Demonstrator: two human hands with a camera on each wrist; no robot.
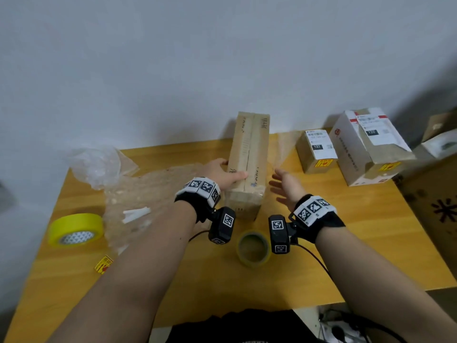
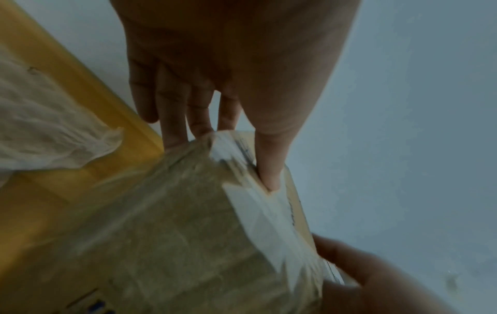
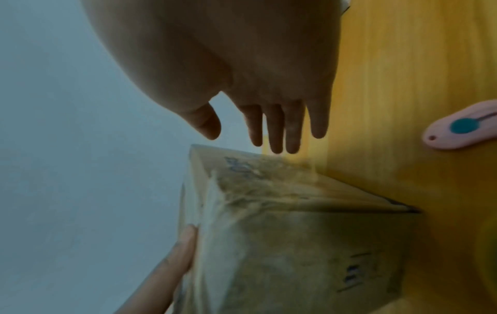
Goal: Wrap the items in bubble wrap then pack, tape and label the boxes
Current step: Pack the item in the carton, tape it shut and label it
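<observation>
Three boxes on table: one long cardboard box (image 1: 248, 164) at centre, two labelled boxes, small (image 1: 316, 151) and large (image 1: 368, 144), at the far right, set close side by side.
Table (image 1: 346, 243): yellow wood, pushed against a pale wall.
Long box, position: lying lengthwise away from the person, top flaps shut with the centre seam showing, near end wrapped in glossy tape.
Left hand (image 1: 222, 173): gripping the long box, thumb on the top seam, fingers down the left side.
Right hand (image 1: 284, 185): spread and relaxed, just beside the box's right side, holding nothing; the right wrist view shows no contact.
Handling, judged: stiff board, should keep its shape under a two-sided squeeze; taped end looks slick, so bare cardboard is the better purchase.
Weight, judged: cannot tell; length suggests it would swing if lifted by one end.
Where to hold, judged: both long sides near the middle, palms opposed.
Tape: clear roll (image 1: 253, 248) just in front of the box's near end; yellow roll (image 1: 75, 230) at the left edge.
Bubble wrap (image 1: 138, 194): loose sheet spread left of the box.
Sticker (image 1: 103, 264): yellow and red, near front left.
Pink tool (image 3: 457, 127): lying on the table to the right, seen only in the right wrist view.
</observation>
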